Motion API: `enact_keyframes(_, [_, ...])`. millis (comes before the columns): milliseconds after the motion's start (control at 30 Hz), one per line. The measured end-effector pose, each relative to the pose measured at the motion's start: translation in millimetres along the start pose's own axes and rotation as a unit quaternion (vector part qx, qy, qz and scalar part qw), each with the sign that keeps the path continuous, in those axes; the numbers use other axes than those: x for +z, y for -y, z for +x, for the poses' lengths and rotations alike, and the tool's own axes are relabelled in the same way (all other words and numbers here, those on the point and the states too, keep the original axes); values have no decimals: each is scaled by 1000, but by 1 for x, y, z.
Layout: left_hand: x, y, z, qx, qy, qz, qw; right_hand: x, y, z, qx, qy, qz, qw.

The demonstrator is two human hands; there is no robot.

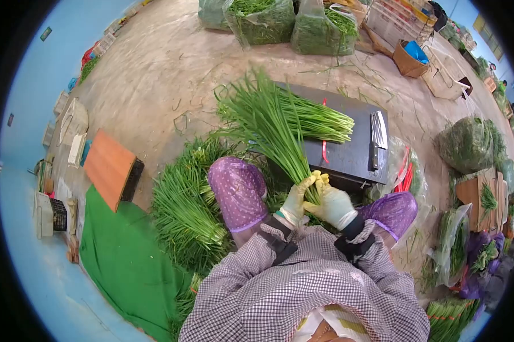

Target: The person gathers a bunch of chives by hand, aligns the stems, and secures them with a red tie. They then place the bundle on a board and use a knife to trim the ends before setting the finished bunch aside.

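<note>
A loose bunch of long garlic chives (285, 145) slants up and away from my lap, its white-green ends at my gloves. My left hand (294, 204), in a yellow-fingered white glove, is closed round the lower stalks. Beside it my right hand (332, 204), gloved alike, has its fingers closed at the same stalks; its grip is partly hidden. Another pile of chives (325, 119) lies on a dark board (348, 157) in front of me, across a red tie (324, 149). To its right rests a knife (376, 139) with a broad blade and black handle.
Heaped chives (188, 205) lie by my left knee. Red ties (405, 178) sit near my right knee. Filled plastic bags (262, 25) stand beyond the board, and another bag (467, 145) stands right. A green cloth (126, 268) and an orange board (111, 165) are on the left.
</note>
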State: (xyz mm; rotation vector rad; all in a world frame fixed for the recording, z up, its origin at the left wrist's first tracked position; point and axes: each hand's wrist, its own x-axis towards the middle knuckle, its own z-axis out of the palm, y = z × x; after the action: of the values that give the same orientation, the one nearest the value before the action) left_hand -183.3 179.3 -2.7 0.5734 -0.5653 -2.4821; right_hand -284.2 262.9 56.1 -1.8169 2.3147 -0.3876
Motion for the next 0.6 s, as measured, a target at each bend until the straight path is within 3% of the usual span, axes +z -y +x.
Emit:
enact_keyframes(33, [-15,7,4,-31,-9,-22,999,-22,1,0,17,89,-40,995])
enact_keyframes(67, [-29,10,7,-51,4,-63,997,-43,4,4,19,82,-37,996])
enact_keyframes(133, [-53,13,11,-90,32,-147,985,-37,-15,24,83,40,50,994])
enact_keyframes(167, [-53,15,12,-87,14,-165,982,-29,-23,33,12,-104,78,991])
enact_keyframes(267, [-53,12,10,-88,5,-172,981,-19,-24,66,-53,-154,86,983])
enact_keyframes(367, [-51,12,4,-76,-10,-155,985,4,-17,94,-92,-122,92,984])
enact_keyframes(467, [-62,18,7,-62,-30,-148,987,21,-11,106,-86,-64,10,994])
enact_keyframes(500, [-70,20,10,-60,-29,-142,988,36,-20,113,-70,0,-16,997])
enact_keyframes(600, [-78,22,12,-55,-42,-116,991,64,-36,131,-14,43,56,997])
